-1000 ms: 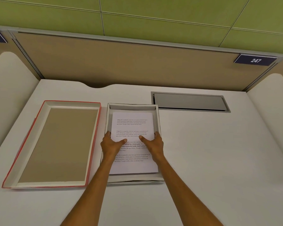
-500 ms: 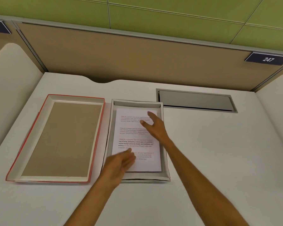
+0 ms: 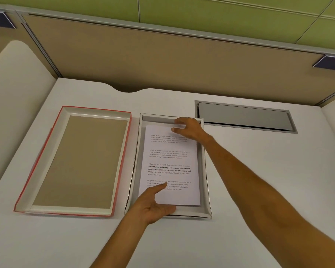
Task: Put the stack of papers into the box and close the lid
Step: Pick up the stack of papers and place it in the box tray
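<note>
A stack of white printed papers [image 3: 172, 161] lies flat inside the shallow white box [image 3: 205, 171] at the middle of the desk. My right hand [image 3: 190, 127] rests at the far end of the stack, fingers curled over its top edge by the box's far wall. My left hand [image 3: 155, 204] is at the near left corner, thumb on top of the paper and fingers under the near edge. The red-edged lid [image 3: 74, 161] lies upside down to the left of the box, its brown inner face up.
A grey metal cable flap [image 3: 244, 117] is set into the white desk behind and right of the box. A tan partition [image 3: 162, 60] closes off the back, with curved white side panels on both sides.
Both hands left the middle of the sheet: my right hand slid to the far end of the stack, my left hand drew back to its near left corner.
</note>
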The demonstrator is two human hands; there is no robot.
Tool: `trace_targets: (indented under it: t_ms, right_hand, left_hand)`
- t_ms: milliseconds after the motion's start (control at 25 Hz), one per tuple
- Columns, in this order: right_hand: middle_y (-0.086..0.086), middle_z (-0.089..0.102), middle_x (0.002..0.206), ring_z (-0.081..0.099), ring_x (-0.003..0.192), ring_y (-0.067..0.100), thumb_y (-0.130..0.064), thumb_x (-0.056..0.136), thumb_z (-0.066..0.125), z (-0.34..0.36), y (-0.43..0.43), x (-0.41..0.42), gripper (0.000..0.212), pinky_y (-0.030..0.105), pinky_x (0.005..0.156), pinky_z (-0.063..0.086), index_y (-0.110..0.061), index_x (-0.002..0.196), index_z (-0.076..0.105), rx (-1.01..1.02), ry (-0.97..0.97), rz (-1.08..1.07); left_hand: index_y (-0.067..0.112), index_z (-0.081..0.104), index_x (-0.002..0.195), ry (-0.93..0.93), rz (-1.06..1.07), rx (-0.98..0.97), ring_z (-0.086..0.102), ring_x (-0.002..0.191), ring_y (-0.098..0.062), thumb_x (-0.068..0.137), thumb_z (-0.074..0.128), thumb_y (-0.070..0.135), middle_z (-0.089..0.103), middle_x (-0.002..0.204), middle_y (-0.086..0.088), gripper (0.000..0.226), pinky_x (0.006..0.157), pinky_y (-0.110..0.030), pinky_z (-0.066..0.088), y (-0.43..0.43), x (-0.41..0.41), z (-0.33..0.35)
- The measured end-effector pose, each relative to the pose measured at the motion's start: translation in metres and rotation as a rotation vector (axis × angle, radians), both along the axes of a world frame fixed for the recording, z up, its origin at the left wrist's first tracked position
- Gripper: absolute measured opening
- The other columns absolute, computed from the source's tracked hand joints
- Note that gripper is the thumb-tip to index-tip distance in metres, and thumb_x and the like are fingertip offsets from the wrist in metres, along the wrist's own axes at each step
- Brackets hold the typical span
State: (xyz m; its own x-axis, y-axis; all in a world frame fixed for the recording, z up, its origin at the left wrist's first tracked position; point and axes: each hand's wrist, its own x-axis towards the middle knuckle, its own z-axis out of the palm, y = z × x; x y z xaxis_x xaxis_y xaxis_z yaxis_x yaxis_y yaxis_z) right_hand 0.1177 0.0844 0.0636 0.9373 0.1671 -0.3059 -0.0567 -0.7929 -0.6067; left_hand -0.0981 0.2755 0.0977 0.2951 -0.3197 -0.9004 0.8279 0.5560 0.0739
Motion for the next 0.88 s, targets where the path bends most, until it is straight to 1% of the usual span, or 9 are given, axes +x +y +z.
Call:
trace_targets:
  t_ms: [80,160,280,360,560,680,720,800,880]
  right_hand:
    - [0.010,0.063,0.130,0.058,0.119,0.026,-0.041,0.086,0.068,-0.003,0.003,0.006,0.052,0.031,0.097,0.042,-0.010,0.128,0.061,-0.002,0.036,0.057]
    - [0.013,0.065,0.126,0.060,0.115,0.027,-0.038,0.086,0.069,-0.007,0.005,0.009,0.049,0.033,0.097,0.045,-0.008,0.124,0.062,0.008,0.070,0.101]
    - [0.010,0.060,0.135,0.056,0.123,0.026,-0.035,0.082,0.075,-0.010,0.005,0.007,0.059,0.033,0.104,0.042,-0.008,0.131,0.059,0.036,0.081,0.118]
    - [0.010,0.060,0.135,0.056,0.124,0.025,-0.031,0.078,0.080,-0.013,0.004,0.006,0.062,0.032,0.106,0.042,-0.008,0.131,0.059,0.047,0.063,0.102]
    - [0.009,0.060,0.135,0.056,0.123,0.025,-0.031,0.076,0.081,-0.015,0.006,0.004,0.063,0.028,0.103,0.040,-0.010,0.131,0.059,0.040,0.050,0.072]
    - [0.008,0.059,0.136,0.054,0.125,0.025,-0.033,0.076,0.081,-0.015,0.008,0.002,0.065,0.026,0.102,0.037,-0.012,0.132,0.058,0.021,0.042,0.066]
    - [0.008,0.059,0.136,0.054,0.125,0.025,-0.034,0.076,0.081,-0.015,0.007,0.003,0.065,0.026,0.102,0.038,-0.012,0.133,0.058,0.022,0.044,0.073]
    - [0.008,0.058,0.137,0.054,0.126,0.025,-0.039,0.077,0.079,-0.012,0.006,0.003,0.067,0.032,0.106,0.040,-0.012,0.134,0.057,0.015,0.060,0.093]
    - [0.007,0.058,0.138,0.053,0.127,0.025,-0.044,0.078,0.077,-0.007,0.007,0.003,0.068,0.038,0.109,0.041,-0.013,0.135,0.056,0.022,0.061,0.091]
  left_hand:
    - [0.011,0.062,0.114,0.031,0.011,-0.002,0.051,0.124,-0.047,0.083,0.073,0.005,0.059,0.128,-0.022,0.033,0.107,-0.064,0.039,-0.002,0.003,-0.004]
    - [0.010,0.062,0.109,0.049,0.031,-0.008,0.051,0.124,-0.047,0.085,0.073,0.007,0.060,0.125,-0.022,0.027,0.107,-0.065,0.038,-0.003,0.005,-0.006]
    - [0.011,0.061,0.105,0.064,0.048,-0.019,0.050,0.124,-0.048,0.086,0.072,0.009,0.059,0.125,-0.021,0.022,0.106,-0.068,0.039,-0.002,0.008,-0.008]
    - [0.011,0.061,0.106,0.072,0.052,-0.015,0.051,0.122,-0.049,0.087,0.072,0.011,0.059,0.124,-0.021,0.022,0.105,-0.068,0.039,-0.003,0.009,-0.010]
    - [0.009,0.059,0.108,0.096,0.085,-0.022,0.051,0.123,-0.048,0.092,0.067,0.014,0.061,0.119,-0.022,0.019,0.105,-0.069,0.037,-0.004,0.011,-0.008]
    - [0.008,0.058,0.113,0.090,0.096,-0.056,0.051,0.123,-0.050,0.091,0.067,0.015,0.059,0.126,-0.023,0.024,0.101,-0.072,0.039,-0.001,0.009,-0.010]
    - [0.008,0.058,0.116,0.083,0.099,-0.062,0.052,0.122,-0.050,0.091,0.067,0.016,0.059,0.128,-0.024,0.027,0.100,-0.072,0.040,0.001,0.008,-0.009]
    - [0.008,0.056,0.121,0.069,0.105,-0.077,0.052,0.122,-0.051,0.091,0.067,0.019,0.059,0.129,-0.025,0.034,0.100,-0.072,0.040,0.004,0.006,-0.009]
    - [0.005,0.055,0.123,0.058,0.077,-0.122,0.052,0.123,-0.052,0.091,0.067,0.027,0.058,0.129,-0.028,0.041,0.104,-0.069,0.039,0.010,0.006,-0.001]
